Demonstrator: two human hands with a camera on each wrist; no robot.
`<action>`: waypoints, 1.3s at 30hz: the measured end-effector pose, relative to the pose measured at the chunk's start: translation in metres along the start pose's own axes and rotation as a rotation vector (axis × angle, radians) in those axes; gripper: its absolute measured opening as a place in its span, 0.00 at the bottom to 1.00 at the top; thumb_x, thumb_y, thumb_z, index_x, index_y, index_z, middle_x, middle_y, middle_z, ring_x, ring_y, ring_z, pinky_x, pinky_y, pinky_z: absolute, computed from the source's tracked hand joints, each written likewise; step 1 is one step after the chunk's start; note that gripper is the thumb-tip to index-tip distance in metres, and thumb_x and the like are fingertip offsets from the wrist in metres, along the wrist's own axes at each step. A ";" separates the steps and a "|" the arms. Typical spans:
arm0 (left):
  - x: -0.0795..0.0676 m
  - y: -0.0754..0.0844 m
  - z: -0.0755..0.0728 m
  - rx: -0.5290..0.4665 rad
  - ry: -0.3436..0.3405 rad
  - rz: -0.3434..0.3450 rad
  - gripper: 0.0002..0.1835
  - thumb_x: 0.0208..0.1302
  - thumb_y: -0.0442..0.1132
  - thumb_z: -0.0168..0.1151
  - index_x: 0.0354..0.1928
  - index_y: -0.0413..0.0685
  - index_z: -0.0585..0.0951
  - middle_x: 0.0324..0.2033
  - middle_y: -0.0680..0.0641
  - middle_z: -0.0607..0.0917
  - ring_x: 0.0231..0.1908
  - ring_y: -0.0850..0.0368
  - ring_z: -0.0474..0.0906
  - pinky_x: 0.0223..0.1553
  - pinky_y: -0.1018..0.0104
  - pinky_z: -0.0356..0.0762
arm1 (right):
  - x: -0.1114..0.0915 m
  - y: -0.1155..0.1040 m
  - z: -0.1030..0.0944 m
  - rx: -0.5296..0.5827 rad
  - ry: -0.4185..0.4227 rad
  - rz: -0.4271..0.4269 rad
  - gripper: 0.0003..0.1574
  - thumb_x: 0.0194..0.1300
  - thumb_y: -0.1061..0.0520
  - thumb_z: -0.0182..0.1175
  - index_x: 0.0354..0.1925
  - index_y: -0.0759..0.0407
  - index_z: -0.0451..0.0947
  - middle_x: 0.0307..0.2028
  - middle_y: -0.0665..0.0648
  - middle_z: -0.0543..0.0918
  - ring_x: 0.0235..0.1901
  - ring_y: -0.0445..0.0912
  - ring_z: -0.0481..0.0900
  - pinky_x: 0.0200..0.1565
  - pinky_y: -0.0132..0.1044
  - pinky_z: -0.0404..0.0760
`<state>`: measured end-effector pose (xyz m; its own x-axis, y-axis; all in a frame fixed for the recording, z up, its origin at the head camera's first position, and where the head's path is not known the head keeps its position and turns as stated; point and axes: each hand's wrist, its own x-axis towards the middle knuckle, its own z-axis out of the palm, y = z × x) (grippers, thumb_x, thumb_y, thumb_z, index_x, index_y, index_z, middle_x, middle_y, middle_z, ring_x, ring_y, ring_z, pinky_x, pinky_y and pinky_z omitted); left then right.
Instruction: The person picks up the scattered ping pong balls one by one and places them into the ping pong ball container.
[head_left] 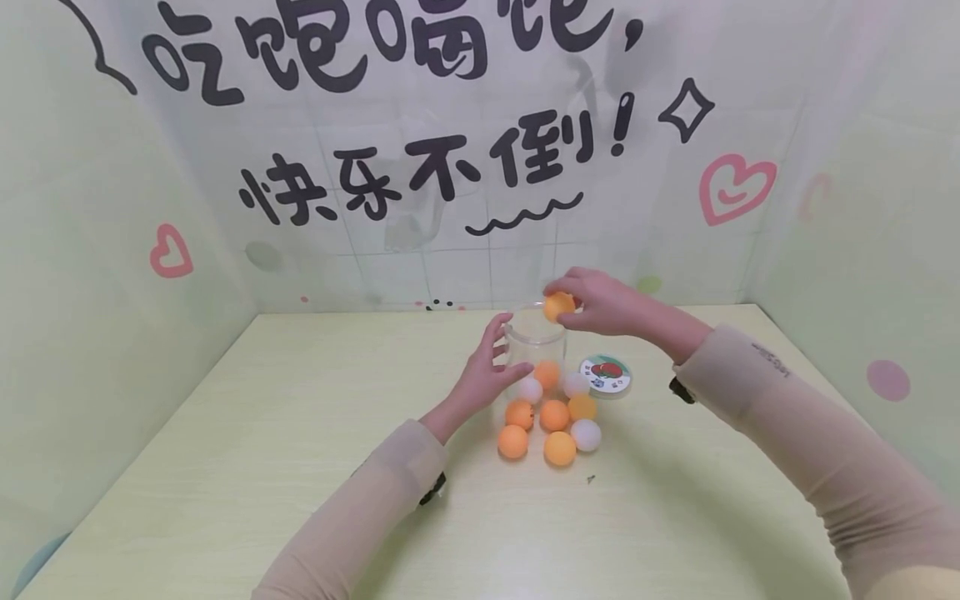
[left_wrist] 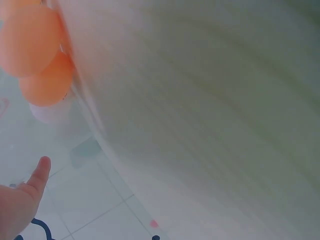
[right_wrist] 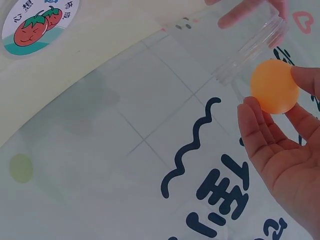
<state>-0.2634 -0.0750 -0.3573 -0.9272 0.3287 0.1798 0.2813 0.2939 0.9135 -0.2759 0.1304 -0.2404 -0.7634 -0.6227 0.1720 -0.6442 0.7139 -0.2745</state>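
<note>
A clear jar [head_left: 535, 348] stands upright toward the back of the table, its outline hard to follow lower down. My left hand [head_left: 491, 371] grips its left side, thumb toward the front. Over the jar's mouth, my right hand [head_left: 600, 302] pinches an orange ping-pong ball [right_wrist: 275, 86] between thumb and fingers. Several orange balls [head_left: 513, 442] and a few white balls [head_left: 586, 435] lie around the jar's base and in front of it. Whether the rearmost orange ball [head_left: 547, 375] is inside the jar I cannot tell. In the left wrist view, orange balls [left_wrist: 31, 42] crowd the upper left corner.
Right of the jar lies a round lid [head_left: 606, 375] with a tomato picture. A small dark speck [head_left: 591, 479] is on the pale table [head_left: 247, 467] near the balls. Printed sheets [head_left: 375, 250] with lettering and hearts form the back and side walls.
</note>
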 end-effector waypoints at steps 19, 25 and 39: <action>0.002 -0.006 0.002 0.011 0.022 0.046 0.41 0.58 0.40 0.63 0.68 0.60 0.51 0.66 0.39 0.60 0.61 0.40 0.63 0.55 0.49 0.70 | 0.007 -0.005 0.007 0.007 -0.022 -0.017 0.19 0.59 0.63 0.57 0.50 0.65 0.75 0.45 0.63 0.78 0.39 0.53 0.77 0.42 0.43 0.78; 0.002 -0.007 0.002 0.014 0.027 0.036 0.41 0.58 0.40 0.64 0.68 0.61 0.51 0.66 0.39 0.59 0.61 0.40 0.63 0.55 0.50 0.70 | 0.004 -0.005 0.003 0.016 -0.003 -0.024 0.19 0.59 0.63 0.56 0.50 0.65 0.75 0.45 0.64 0.79 0.39 0.53 0.78 0.41 0.43 0.79; 0.004 -0.009 0.002 0.023 0.029 0.040 0.42 0.57 0.40 0.64 0.68 0.60 0.51 0.66 0.39 0.59 0.61 0.40 0.64 0.54 0.50 0.71 | -0.023 -0.006 0.000 0.027 0.023 -0.008 0.18 0.59 0.62 0.59 0.48 0.64 0.76 0.42 0.60 0.79 0.38 0.49 0.76 0.40 0.41 0.80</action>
<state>-0.2689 -0.0740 -0.3653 -0.9219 0.3143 0.2268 0.3235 0.3018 0.8968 -0.2544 0.1407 -0.2432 -0.7591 -0.6209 0.1957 -0.6492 0.6997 -0.2983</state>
